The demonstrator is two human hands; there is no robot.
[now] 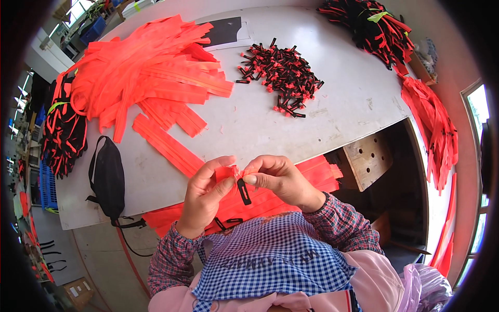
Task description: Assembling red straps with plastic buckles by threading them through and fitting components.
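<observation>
Above my lap, both hands meet at the end of an orange zipper tape (224,173). My left hand (204,193) pinches it between thumb and fingertips. Close on the other side, my right hand (279,179) also pinches at the tape's end, where a black zipper pull (243,192) hangs down between the hands. The fingers partly cover the spot where pull and tape meet. More orange zipper tapes (307,179) lie across the table's front edge under my hands, with loose black pulls (227,223) on them near my left wrist.
A heap of black pulls with orange ends (283,78) sits mid-table. Beyond my left hand is a big pile of orange zipper tapes (150,73). A black pouch (108,177) lies at the left edge. An open recess (397,171) with a perforated wooden board (367,160) is at right.
</observation>
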